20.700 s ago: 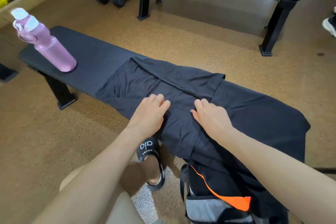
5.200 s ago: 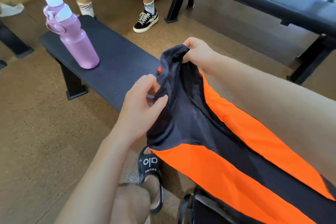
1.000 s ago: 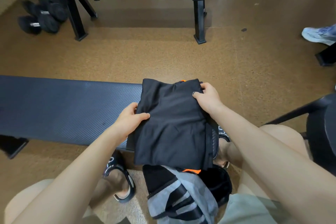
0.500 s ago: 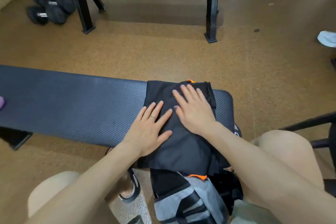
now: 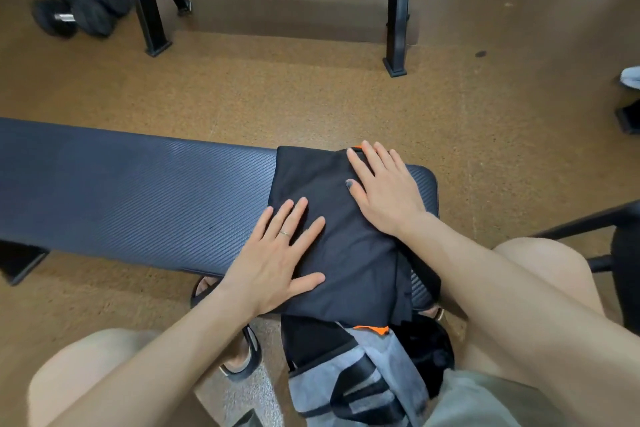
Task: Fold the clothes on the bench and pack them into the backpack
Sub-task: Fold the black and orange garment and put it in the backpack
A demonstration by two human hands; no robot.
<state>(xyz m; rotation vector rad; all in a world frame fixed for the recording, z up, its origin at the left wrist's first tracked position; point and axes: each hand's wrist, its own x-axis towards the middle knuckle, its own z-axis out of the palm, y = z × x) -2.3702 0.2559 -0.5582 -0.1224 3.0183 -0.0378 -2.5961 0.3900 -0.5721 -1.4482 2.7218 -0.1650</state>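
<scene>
Pressing down now, both hands lie flat on the folded clothes (image 5: pixel 341 218) at the right end of the bench (image 5: pixel 138 191). A second ago those hands were gripping the bundle by its two sides and setting it down; since then the grip has gone and the fingers have spread. The left hand (image 5: pixel 280 263) rests open, palm down, on the bundle's near left part, fingers straight, holding nothing. The right hand (image 5: pixel 384 191) is open too, flat on the far right corner, and has slid out toward the far edge of the bench since half a second ago, where a sliver of orange trim peeks out by its fingertips.

The bundle overhangs the near edge of the bench, with another orange scrap showing underneath. Directly below that edge, between the person's knees, stands the backpack (image 5: pixel 363 381), grey and black; I can't make out whether its mouth is open.

To my eye the folding is done and this is the last smoothing. What's left is to lift the bundle off the bench and slip it down into the backpack.
</scene>
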